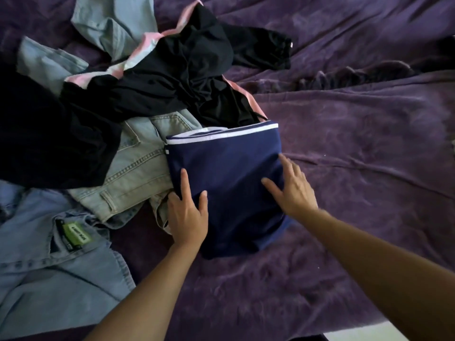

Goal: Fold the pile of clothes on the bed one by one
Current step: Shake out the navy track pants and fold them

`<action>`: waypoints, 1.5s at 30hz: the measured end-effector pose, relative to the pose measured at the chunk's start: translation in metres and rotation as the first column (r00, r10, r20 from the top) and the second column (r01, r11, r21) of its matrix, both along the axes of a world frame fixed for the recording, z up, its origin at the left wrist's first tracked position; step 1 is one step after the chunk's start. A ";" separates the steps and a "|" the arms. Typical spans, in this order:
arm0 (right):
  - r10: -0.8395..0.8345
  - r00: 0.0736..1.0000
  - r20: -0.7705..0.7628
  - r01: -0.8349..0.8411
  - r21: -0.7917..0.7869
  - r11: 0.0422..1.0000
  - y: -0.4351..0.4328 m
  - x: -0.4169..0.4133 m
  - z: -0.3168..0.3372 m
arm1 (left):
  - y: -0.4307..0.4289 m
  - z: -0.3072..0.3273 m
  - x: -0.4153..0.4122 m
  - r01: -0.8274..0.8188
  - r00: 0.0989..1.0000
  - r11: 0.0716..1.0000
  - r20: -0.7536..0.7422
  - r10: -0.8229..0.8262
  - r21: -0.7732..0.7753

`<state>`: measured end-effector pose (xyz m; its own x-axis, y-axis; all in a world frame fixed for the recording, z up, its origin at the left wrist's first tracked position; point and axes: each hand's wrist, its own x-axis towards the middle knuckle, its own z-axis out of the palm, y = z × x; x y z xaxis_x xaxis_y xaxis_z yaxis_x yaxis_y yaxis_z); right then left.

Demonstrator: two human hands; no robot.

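Head view: nearest you, both of your bare forearms reach forward over the purple bed cover. Your left hand lies flat on the left edge of a folded navy garment, fingers spread and straight, its grip released with nothing clasped. Your right hand rests palm-down on the garment's right side, fingers splayed toward its middle, grip likewise released and only pressing the cloth.

The navy garment sits on the bed just in front of you as a rough rectangle, with a white stripe running along its far edge. Its left edge overlaps a pair of pale jeans that lie crumpled beside it.

To your near left spreads a light blue denim shirt, with a green label showing inside its collar. Just beyond it, a dark navy piece drapes over the jeans.

Farther out, a black garment lies bunched across the middle of the pile, touching the far edge of the navy garment, with one part trailing off to the right. Strips of pink fabric peek from beneath it. At the far left, more light blue denim lies rumpled. The bed cover to your right is bare of clothes and creased into long folds.
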<state>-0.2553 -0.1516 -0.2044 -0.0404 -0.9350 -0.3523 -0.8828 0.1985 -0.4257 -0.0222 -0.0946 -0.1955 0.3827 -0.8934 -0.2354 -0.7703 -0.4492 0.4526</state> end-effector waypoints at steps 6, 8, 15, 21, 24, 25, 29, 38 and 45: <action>-0.012 0.996 0.090 0.006 0.059 0.998 0.004 0.029 -0.007 | -0.004 0.004 -0.005 0.082 0.996 0.993 0.047 -0.078 -0.079; -0.015 0.997 0.082 0.014 0.007 1.000 0.015 0.026 0.003 | -0.004 0.016 -0.009 0.149 0.984 0.989 0.098 -0.146 -0.023; 0.035 0.999 -0.026 -0.034 0.006 0.999 0.046 -0.031 0.073 | -0.008 0.083 -0.058 0.381 0.893 0.898 0.164 -0.419 0.220; -0.083 0.995 -0.058 0.082 -0.025 0.996 0.065 -0.142 0.136 | -0.018 0.137 -0.162 0.533 0.825 0.836 0.137 -0.548 0.134; -0.146 0.985 -0.087 0.141 -0.065 0.988 0.066 -0.211 0.159 | -0.029 0.157 -0.227 0.567 0.808 0.819 0.132 -0.574 0.087; -0.164 0.982 -0.092 0.157 -0.085 0.984 0.065 -0.235 0.165 | -0.033 0.162 -0.250 0.576 0.805 0.815 0.135 -0.578 0.060; -0.192 0.977 -0.091 0.176 -0.158 0.972 0.046 -0.332 0.183 | -0.053 0.182 -0.347 0.580 0.810 0.814 0.132 -0.572 -0.027; -0.155 0.980 -0.123 0.114 -0.286 0.951 -0.003 -0.555 0.228 | -0.103 0.215 -0.560 0.553 0.832 0.825 0.030 -0.553 -0.119; -0.168 0.928 -0.332 0.058 -0.315 0.947 -0.094 -0.680 0.246 | -0.144 0.223 -0.673 0.455 0.860 0.863 -0.144 -0.490 -0.220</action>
